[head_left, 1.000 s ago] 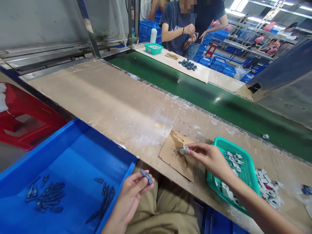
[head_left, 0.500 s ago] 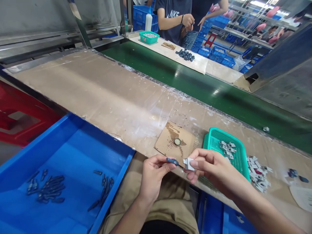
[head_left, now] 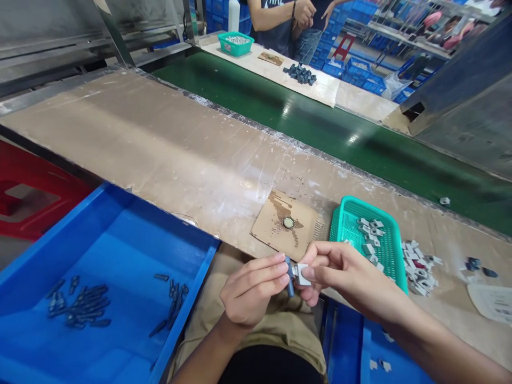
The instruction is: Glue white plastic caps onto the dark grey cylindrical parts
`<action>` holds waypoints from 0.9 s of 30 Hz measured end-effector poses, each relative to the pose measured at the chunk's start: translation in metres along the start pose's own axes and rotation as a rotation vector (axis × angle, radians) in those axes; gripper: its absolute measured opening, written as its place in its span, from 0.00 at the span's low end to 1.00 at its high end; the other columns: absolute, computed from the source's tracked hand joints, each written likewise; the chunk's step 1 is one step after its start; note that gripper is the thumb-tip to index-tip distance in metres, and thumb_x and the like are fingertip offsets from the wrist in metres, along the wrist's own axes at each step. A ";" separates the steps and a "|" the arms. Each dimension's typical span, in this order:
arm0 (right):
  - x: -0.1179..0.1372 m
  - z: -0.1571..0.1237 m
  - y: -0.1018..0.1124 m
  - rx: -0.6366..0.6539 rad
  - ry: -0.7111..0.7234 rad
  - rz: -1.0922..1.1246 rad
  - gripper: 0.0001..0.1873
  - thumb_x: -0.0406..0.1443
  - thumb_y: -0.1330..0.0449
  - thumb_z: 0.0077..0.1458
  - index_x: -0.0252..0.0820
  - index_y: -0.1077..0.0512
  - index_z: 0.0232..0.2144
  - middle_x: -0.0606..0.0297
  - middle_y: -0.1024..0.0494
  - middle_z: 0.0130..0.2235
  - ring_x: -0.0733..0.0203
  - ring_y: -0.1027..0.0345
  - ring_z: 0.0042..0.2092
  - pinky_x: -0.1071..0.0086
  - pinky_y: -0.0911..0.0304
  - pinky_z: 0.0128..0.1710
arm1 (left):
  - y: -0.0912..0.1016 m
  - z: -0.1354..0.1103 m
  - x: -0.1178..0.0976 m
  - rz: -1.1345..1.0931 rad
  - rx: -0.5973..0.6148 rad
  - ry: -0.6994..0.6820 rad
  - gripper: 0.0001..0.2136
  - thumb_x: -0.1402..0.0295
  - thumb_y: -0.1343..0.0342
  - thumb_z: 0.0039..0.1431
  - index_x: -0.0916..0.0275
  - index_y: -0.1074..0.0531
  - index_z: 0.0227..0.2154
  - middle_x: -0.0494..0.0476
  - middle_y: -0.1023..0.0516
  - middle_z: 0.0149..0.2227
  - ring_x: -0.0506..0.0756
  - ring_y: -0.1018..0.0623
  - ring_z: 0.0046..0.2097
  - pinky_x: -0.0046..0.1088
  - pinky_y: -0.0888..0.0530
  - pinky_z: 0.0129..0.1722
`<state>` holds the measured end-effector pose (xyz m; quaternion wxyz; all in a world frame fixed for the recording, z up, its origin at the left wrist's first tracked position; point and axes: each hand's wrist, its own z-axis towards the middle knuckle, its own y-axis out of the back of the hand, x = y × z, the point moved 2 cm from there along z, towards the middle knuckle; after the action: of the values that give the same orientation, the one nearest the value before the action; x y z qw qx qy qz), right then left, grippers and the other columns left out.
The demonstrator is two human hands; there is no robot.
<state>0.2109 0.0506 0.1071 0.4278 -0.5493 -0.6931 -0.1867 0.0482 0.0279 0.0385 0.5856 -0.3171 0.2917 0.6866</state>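
Observation:
My left hand (head_left: 252, 290) pinches a small dark blue-grey stick part (head_left: 289, 277) and holds it upright over my lap. My right hand (head_left: 344, 274) pinches a small white square part (head_left: 301, 273) and presses it against the stick. Both hands meet just below the table's front edge. Behind them a brown cardboard square (head_left: 286, 226) lies on the table with a small round metal cap (head_left: 288, 222) on it. A teal basket (head_left: 366, 240) with several white parts stands right of the cardboard.
A blue bin (head_left: 120, 256) at my left holds several dark stick parts (head_left: 82, 306). Loose white parts (head_left: 418, 265) lie right of the basket. A green conveyor belt (head_left: 320, 133) runs behind the table. Other people stand at the far side by another teal basket (head_left: 236, 44).
My right hand came back from the cardboard with the white part, and my left hand rose with the dark stick. The two parts now touch; the stick has turned upright.

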 end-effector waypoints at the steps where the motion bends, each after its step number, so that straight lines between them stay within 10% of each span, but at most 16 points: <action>1: 0.000 0.000 0.000 0.005 -0.004 0.002 0.11 0.38 0.34 0.47 0.37 0.30 0.28 0.62 0.22 0.25 0.62 0.27 0.26 0.69 0.30 0.30 | 0.003 -0.001 0.001 0.026 0.052 0.009 0.17 0.83 0.42 0.49 0.52 0.23 0.36 0.51 0.20 0.35 0.59 0.21 0.41 0.34 0.21 0.38; 5: 0.001 0.001 0.001 0.016 -0.034 -0.005 0.12 0.38 0.33 0.46 0.36 0.30 0.28 0.61 0.22 0.25 0.62 0.27 0.26 0.68 0.30 0.31 | 0.010 0.002 0.004 0.037 0.321 0.044 0.19 0.84 0.43 0.49 0.54 0.25 0.40 0.53 0.21 0.39 0.59 0.23 0.45 0.34 0.23 0.43; 9: 0.004 0.002 0.004 -0.009 -0.026 -0.050 0.12 0.40 0.34 0.47 0.37 0.29 0.28 0.61 0.22 0.26 0.61 0.27 0.27 0.67 0.30 0.31 | 0.003 0.016 0.003 -0.105 0.119 0.133 0.14 0.82 0.41 0.49 0.54 0.22 0.32 0.51 0.19 0.34 0.57 0.21 0.40 0.33 0.22 0.40; 17: 0.017 -0.007 0.011 -0.336 0.286 -0.334 0.12 0.43 0.36 0.49 0.41 0.27 0.31 0.62 0.23 0.26 0.60 0.28 0.28 0.69 0.30 0.30 | -0.026 0.021 0.009 -0.817 -0.101 1.208 0.12 0.70 0.30 0.37 0.67 0.28 0.22 0.54 0.22 0.25 0.50 0.23 0.29 0.24 0.24 0.33; 27: 0.007 -0.010 0.007 -0.383 0.480 -0.788 0.08 0.39 0.37 0.52 0.47 0.24 0.37 0.64 0.19 0.33 0.58 0.25 0.33 0.70 0.29 0.32 | -0.020 0.020 0.004 -0.755 -0.045 1.197 0.11 0.72 0.29 0.34 0.66 0.27 0.19 0.53 0.22 0.24 0.52 0.22 0.28 0.24 0.22 0.30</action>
<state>0.2211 0.0498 0.1163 0.3638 -0.2557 -0.6832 -0.5793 0.0660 0.0483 0.0476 0.5162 -0.7316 0.4192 0.1501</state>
